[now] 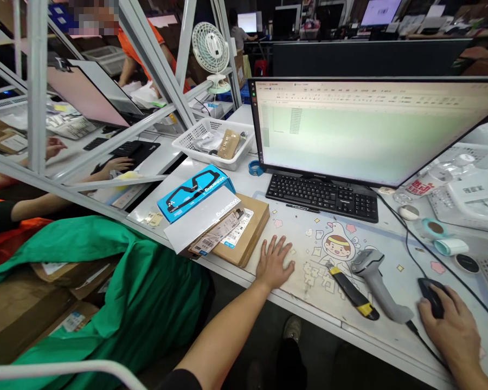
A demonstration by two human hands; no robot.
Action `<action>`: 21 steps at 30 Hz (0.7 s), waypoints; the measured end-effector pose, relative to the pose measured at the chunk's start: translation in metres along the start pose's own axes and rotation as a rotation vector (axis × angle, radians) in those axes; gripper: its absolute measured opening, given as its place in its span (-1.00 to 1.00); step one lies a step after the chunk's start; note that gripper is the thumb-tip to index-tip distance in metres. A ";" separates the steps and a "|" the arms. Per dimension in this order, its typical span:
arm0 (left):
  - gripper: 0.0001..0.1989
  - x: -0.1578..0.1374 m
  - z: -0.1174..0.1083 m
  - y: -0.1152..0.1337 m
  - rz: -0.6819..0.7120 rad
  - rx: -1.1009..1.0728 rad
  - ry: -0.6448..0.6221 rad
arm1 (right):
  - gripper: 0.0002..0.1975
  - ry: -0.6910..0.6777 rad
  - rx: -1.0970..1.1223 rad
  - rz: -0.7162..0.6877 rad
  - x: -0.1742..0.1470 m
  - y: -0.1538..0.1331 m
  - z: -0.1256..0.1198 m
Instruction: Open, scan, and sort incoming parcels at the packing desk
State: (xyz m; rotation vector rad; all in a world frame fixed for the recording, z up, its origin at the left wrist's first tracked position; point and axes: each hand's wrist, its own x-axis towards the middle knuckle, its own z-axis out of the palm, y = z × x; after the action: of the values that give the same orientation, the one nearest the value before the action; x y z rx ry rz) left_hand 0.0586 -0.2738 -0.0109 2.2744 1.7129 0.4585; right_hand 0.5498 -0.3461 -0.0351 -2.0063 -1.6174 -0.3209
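My left hand [273,263] lies flat on the printed desk mat [296,230], fingers spread, just right of a brown cardboard box [250,230]. On that box rest a white flat packet [205,219] and some labelled cards [217,233]; a blue box marked Wakening [195,192] sits behind them. My right hand [451,327] is wrapped over a black computer mouse [431,298] at the desk's right side. Between my hands are a yellow-and-black utility knife [353,292] and a grey barcode scanner [380,284]. Behind them stand a black keyboard [321,196] and a monitor [370,135] showing a spreadsheet.
A white basket [187,143] with small parcels stands left of the monitor. Tape rolls [451,246], a plastic bottle [439,176] and cables are at the right. A green sack [154,292] of boxes lies below left. Metal framing [36,97] separates a co-worker's desk.
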 end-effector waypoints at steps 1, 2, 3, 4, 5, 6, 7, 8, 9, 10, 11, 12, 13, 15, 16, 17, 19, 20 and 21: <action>-0.39 0.000 0.000 0.000 0.000 0.001 0.003 | -0.43 0.007 0.011 0.004 0.000 0.000 0.000; -0.40 0.000 0.000 0.000 0.000 0.004 0.006 | -0.43 0.019 0.023 0.003 0.000 0.000 0.000; -0.40 0.000 0.000 0.000 0.002 0.006 0.011 | -0.42 0.032 0.032 -0.001 0.000 0.000 0.000; -0.40 0.000 0.000 0.000 0.003 0.007 0.015 | -0.42 0.033 0.034 -0.006 0.000 0.000 0.000; -0.41 -0.001 0.000 0.000 0.006 0.008 0.019 | -0.41 0.026 0.035 -0.014 0.000 0.000 -0.001; -0.41 -0.001 0.000 0.000 0.009 0.009 0.022 | -0.41 0.015 0.038 -0.024 0.000 0.001 -0.001; -0.41 0.000 0.000 0.000 0.012 0.009 0.024 | -0.41 0.004 0.041 -0.033 0.000 0.001 -0.002; -0.41 0.000 0.000 0.000 0.014 0.010 0.023 | -0.40 -0.005 0.045 -0.039 0.000 0.000 -0.003; -0.41 0.000 0.000 0.000 0.015 0.012 0.019 | -0.40 -0.012 0.050 -0.042 0.000 0.000 -0.004; -0.40 0.000 0.000 0.000 0.015 0.013 0.013 | -0.40 -0.018 0.053 -0.044 0.001 0.000 -0.005; -0.40 0.000 -0.001 0.000 0.013 0.014 0.005 | -0.40 -0.021 0.056 -0.045 0.001 -0.001 -0.006; -0.40 0.000 -0.001 0.000 0.009 0.012 -0.002 | -0.40 -0.024 0.056 -0.045 0.001 -0.001 -0.007; -0.40 0.000 -0.002 0.000 0.003 0.009 -0.008 | -0.40 -0.026 0.054 -0.045 0.002 -0.002 -0.007; -0.40 0.000 -0.003 0.000 -0.009 0.004 -0.016 | -0.40 -0.029 0.046 -0.050 0.002 -0.003 -0.008; -0.41 0.000 -0.003 0.000 -0.014 0.001 -0.018 | -0.40 -0.028 0.043 -0.054 0.003 -0.004 -0.008; -0.41 0.000 -0.003 0.001 -0.017 0.001 -0.018 | -0.40 -0.028 0.042 -0.057 0.003 -0.005 -0.008; -0.41 0.000 -0.004 0.001 -0.015 0.004 -0.011 | -0.41 -0.022 0.046 -0.067 0.004 -0.006 -0.008; -0.41 0.000 -0.004 0.001 -0.011 0.008 -0.007 | -0.41 -0.018 0.048 -0.070 0.005 -0.007 -0.008; -0.41 0.001 -0.004 0.001 -0.007 0.013 -0.003 | -0.42 -0.015 0.050 -0.072 0.005 -0.007 -0.008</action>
State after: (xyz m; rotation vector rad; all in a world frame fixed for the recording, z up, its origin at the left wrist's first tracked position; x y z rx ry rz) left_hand 0.0576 -0.2733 -0.0069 2.2761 1.7268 0.4429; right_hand 0.5457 -0.3454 -0.0241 -1.9210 -1.6935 -0.2901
